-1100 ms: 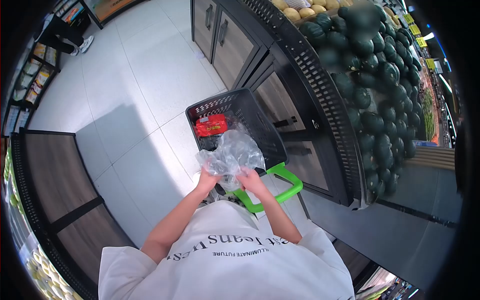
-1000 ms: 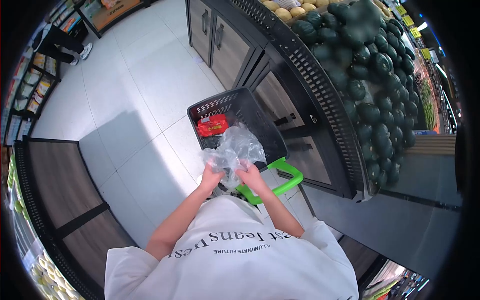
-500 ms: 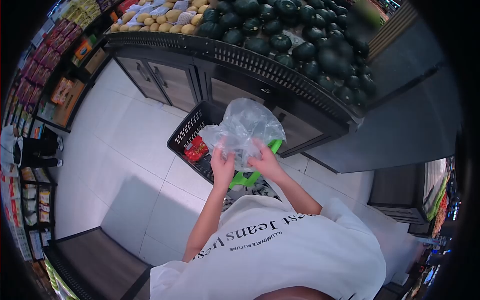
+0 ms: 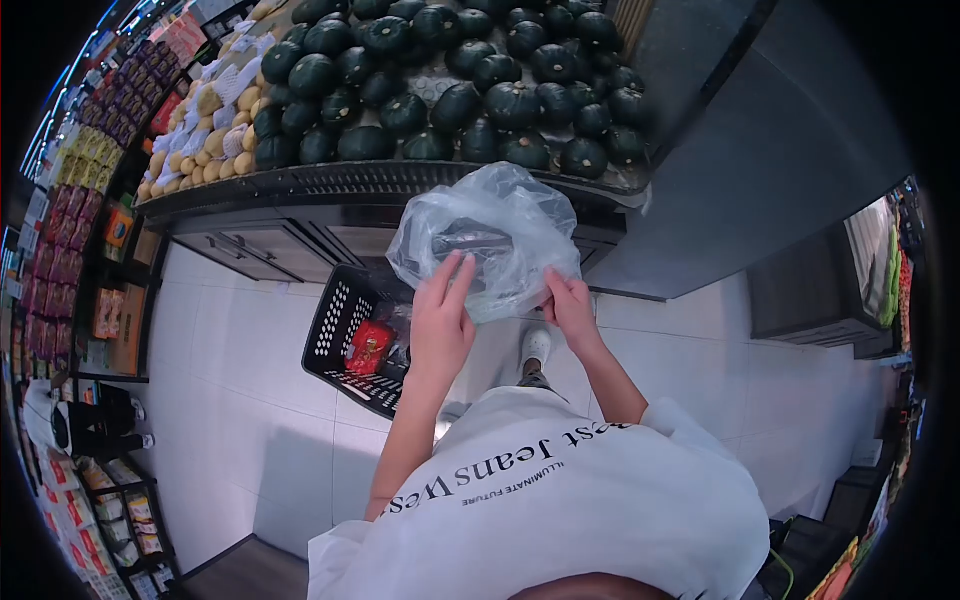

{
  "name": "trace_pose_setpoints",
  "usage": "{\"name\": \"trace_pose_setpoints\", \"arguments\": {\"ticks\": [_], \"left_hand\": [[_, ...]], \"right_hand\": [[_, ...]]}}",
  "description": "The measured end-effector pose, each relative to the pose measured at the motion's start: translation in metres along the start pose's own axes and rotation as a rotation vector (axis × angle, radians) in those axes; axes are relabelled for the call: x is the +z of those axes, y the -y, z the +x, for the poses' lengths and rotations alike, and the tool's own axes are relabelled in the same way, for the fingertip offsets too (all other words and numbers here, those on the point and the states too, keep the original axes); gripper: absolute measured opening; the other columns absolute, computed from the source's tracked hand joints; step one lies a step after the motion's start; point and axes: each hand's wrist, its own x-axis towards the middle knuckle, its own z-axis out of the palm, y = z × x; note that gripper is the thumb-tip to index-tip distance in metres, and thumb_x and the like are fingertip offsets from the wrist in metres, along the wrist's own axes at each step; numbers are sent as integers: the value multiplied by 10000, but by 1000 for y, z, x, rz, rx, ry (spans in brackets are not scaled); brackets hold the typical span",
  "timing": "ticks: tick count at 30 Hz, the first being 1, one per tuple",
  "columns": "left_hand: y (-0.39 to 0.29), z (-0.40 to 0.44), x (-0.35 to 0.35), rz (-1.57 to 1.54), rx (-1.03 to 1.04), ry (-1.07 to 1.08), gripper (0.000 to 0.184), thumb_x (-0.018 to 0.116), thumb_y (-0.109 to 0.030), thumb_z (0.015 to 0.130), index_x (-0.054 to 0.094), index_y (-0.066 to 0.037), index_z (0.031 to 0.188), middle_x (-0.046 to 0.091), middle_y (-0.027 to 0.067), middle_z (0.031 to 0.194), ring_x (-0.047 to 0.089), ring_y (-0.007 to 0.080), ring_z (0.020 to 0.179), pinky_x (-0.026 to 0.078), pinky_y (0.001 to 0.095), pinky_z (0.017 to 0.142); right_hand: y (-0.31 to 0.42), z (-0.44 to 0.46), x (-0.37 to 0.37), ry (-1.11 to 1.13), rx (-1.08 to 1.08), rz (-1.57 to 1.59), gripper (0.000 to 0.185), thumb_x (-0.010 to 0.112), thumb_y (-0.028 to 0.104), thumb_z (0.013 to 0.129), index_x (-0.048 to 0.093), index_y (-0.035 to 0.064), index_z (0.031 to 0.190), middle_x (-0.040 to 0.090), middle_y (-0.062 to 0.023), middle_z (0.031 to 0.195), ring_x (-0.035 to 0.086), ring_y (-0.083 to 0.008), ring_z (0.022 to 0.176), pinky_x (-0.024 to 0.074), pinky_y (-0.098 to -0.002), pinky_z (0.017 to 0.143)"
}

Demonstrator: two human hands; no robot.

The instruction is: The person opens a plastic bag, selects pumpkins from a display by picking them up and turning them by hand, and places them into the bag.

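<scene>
A clear plastic bag (image 4: 545, 225), crumpled between two hands a moment ago, now spreads into a rounded mouth before the dark green squashes (image 4: 403, 115), leaving its inside apparently accessible. The right hand (image 4: 573, 312) pinches the rim; the left hand's (image 4: 440, 330) fingers extend against the near side, though whether they grip cannot be told. The turned view puts the black basket (image 4: 330, 330), a red packet (image 4: 369, 345) inside, left of the bag on pale floor tiles (image 4: 250, 400), as another person (image 4: 98, 425) stands near packed shelves at far left
</scene>
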Motion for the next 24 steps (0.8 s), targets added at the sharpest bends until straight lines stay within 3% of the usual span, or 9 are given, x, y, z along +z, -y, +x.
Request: {"name": "trace_pose_setpoints", "arguments": {"ticks": [2,4,7,10,13,16,19,22,24], "left_hand": [[-16,28,18,8,92,102,613,544,104,650,546,-32,1248,535,139,1245,540,326,981,439,398,864],[-35,56,40,1,162,85,478,578,63,634,606,-24,1103,589,118,1064,549,311,904,451,387,810],[-60,94,71,-39,253,132,359,585,52,626,636,-24,973,600,101,911,555,298,833,458,376,755],[-84,130,97,-72,367,127,283,571,62,614,645,-24,874,593,88,805,554,280,745,458,360,680],[-97,154,117,-77,473,89,269,592,26,571,639,-28,830,569,71,773,542,258,711,452,351,635],[-109,167,128,-92,542,29,279,618,-17,538,630,-36,816,543,62,767,528,251,704,446,352,618],[-112,178,129,-63,527,-25,291,614,-12,527,638,-25,817,557,70,763,534,255,699,446,354,609],[-94,188,122,39,452,-56,313,601,8,526,647,-6,836,589,88,781,542,270,709,454,365,623],[-76,202,119,130,413,-110,321,592,27,534,646,2,850,607,102,796,543,282,712,455,367,632]], "right_hand": [[28,1,-25,-91,-62,-23,152,581,137,901,612,18,812,560,13,649,481,-62,555,378,-213,502],[67,-2,-37,-218,-227,-64,170,607,133,888,562,47,748,487,29,614,403,-47,520,324,-192,503],[81,8,-70,-307,-491,-240,131,703,84,792,592,30,836,555,2,694,501,-60,606,391,-215,539],[108,15,-97,-484,-769,-228,200,718,33,733,576,47,873,570,-33,760,552,-102,672,434,-248,593],[128,32,-135,-438,-1179,-538,264,698,-8,707,574,33,937,599,-76,840,598,-177,752,470,-288,635],[143,53,-150,162,-1029,-448,316,684,-6,706,578,34,1001,626,-101,889,620,-252,775,489,-325,683],[136,83,-155,379,-691,-593,400,689,49,744,574,30,1126,612,-132,1097,621,-257,955,496,-343,776],[135,102,-160,495,-481,-798,493,675,161,783,524,48,1239,583,-134,1185,566,-283,1086,461,-388,887],[133,110,-163,525,-493,-970,595,690,215,774,474,69,1310,550,-138,1250,515,-298,1163,409,-403,963]]}}
